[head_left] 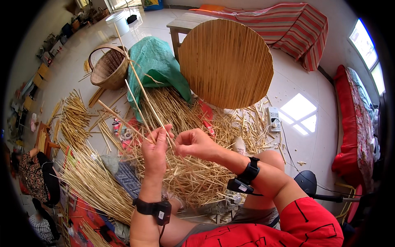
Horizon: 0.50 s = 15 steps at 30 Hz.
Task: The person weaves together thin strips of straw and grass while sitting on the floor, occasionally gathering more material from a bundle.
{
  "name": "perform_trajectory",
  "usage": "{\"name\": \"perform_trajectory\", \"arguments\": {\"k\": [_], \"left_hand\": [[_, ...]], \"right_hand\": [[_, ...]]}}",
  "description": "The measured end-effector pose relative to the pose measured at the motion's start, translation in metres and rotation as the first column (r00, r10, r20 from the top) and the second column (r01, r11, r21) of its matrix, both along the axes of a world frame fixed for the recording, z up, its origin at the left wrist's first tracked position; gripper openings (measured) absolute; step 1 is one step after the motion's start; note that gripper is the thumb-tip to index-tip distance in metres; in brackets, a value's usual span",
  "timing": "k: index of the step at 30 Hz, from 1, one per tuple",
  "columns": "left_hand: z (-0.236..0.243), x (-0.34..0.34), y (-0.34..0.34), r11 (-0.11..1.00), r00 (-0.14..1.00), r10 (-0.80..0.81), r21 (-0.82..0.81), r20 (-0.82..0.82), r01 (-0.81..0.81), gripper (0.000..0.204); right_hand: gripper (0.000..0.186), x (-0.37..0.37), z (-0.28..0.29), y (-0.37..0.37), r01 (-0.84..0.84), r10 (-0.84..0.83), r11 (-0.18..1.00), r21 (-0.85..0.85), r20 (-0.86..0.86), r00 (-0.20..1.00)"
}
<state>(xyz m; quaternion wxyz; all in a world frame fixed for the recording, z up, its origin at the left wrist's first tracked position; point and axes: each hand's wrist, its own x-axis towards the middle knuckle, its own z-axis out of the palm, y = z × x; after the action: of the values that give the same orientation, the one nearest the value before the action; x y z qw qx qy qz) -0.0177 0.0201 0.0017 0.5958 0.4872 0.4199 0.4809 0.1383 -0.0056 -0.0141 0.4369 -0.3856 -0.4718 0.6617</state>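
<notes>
Several long pale straw stalks [142,88] are held in my left hand [154,153], closed round their lower part. They fan upward and to the left, and one is much longer than the others. Close beside it on the right is my right hand [196,143], its fingers curled in a pinch near the stalk ends. Whether a thin strip sits in that pinch cannot be made out. Under both hands lies a loose heap of straw pieces [197,181]. Just beyond, a bundle of stalks [164,103] pokes out of a green sack [152,57].
A big round straw-faced panel [226,64] leans against a wooden bench [185,22]. A wicker basket [109,68] stands far left. Long stalks [92,181] lie at left. A power strip [273,119] with a cable is at right. Two people [39,177] sit far left.
</notes>
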Motion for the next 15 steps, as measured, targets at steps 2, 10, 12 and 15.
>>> {"name": "perform_trajectory", "arguments": {"k": [2,10,12,15], "left_hand": [[0.001,0.001,-0.001,1.000,1.000,-0.009,-0.009,0.027,0.009,0.023],[-0.008,0.003,0.002,0.994,0.994,0.102,0.028,0.048,-0.104,0.017],[-0.009,0.004,0.002,0.994,0.995,0.101,0.036,0.000,-0.101,0.018],[-0.005,0.004,0.001,0.997,0.996,0.083,0.005,-0.012,-0.083,0.018]], "right_hand": [[0.013,0.000,0.000,0.001,-0.008,0.008,1.000,-0.008,-0.004,1.000],[0.013,-0.001,0.001,0.000,0.008,-0.012,0.999,0.043,0.090,0.996],[0.013,0.000,0.002,0.000,0.011,-0.024,0.997,0.077,0.166,0.986],[0.012,0.000,0.002,-0.001,0.012,-0.025,0.997,0.078,0.176,0.984]]}}
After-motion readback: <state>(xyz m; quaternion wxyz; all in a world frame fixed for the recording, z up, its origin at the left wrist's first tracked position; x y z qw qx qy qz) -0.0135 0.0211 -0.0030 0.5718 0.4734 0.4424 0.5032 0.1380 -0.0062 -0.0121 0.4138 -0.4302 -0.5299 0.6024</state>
